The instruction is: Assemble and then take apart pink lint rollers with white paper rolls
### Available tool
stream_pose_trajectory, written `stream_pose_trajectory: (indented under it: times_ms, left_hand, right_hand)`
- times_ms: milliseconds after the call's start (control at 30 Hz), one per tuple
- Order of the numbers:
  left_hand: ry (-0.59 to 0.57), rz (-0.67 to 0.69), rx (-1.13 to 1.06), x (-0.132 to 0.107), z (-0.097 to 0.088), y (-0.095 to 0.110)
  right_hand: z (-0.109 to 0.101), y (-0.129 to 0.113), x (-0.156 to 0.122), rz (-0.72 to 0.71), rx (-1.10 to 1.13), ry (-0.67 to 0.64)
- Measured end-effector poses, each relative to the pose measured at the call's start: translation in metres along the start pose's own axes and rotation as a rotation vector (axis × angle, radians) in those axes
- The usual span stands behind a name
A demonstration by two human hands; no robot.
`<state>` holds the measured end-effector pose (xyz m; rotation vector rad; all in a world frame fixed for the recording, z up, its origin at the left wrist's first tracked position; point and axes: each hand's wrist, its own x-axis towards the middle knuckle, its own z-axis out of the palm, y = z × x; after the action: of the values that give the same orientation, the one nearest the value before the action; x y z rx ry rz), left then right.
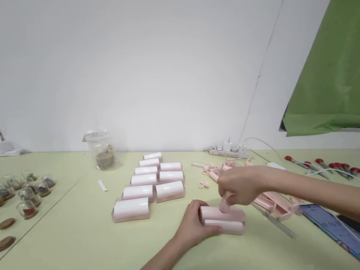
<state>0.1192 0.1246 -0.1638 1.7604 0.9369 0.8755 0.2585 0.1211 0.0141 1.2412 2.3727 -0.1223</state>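
Note:
My left hand [194, 226] is wrapped round the left end of a pink lint roller [225, 225] lying on the table, its white paper roll showing along the front. Over its top, my right hand [241, 184] is closed on a small pink handle-like piece [224, 202], whose lower end meets the pink cover. My right fingertips are partly hidden. To the left stand several similar lint rollers [131, 208] in two rows, white rolls upward. Behind my right hand is a pile of loose pink plastic parts [275, 206], and a small pink heart-shaped ring [201, 185] lies apart from it.
Several red-handled tools [337, 167] lie at the right, near a phone [342, 233]. A metal-bladed tool [278, 224] rests by the pink parts. A power strip [228, 150] and a clear bag [102, 152] stand by the wall. Small glass domes [28, 208] crowd the far left.

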Motion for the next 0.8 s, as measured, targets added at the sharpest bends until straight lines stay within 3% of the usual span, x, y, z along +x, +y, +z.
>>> stream_pose_trajectory:
  times_ms: [233, 500, 667, 733, 800]
  left_hand:
    - [-0.012, -0.042, -0.004, -0.001, 0.000, 0.001]
    - [0.170, -0.033, 0.359, -0.016, 0.011, 0.017]
    - [0.100, -0.063, 0.431, -0.028, 0.015, 0.029]
    - [0.083, -0.073, 0.377, -0.030, 0.012, 0.031]
    - [0.071, -0.074, 0.343, -0.029, 0.005, 0.031]
  right_hand:
    - [-0.005, 0.004, 0.015, 0.038, 0.065, -0.061]
    - [-0.002, -0.001, 0.013, 0.202, 0.171, -0.041]
    - [0.013, -0.011, 0.014, 0.283, 0.256, 0.002]
    - [0.011, -0.008, 0.011, 0.286, 0.274, 0.028]
    - [0.002, 0.004, 0.006, 0.232, 0.341, -0.050]
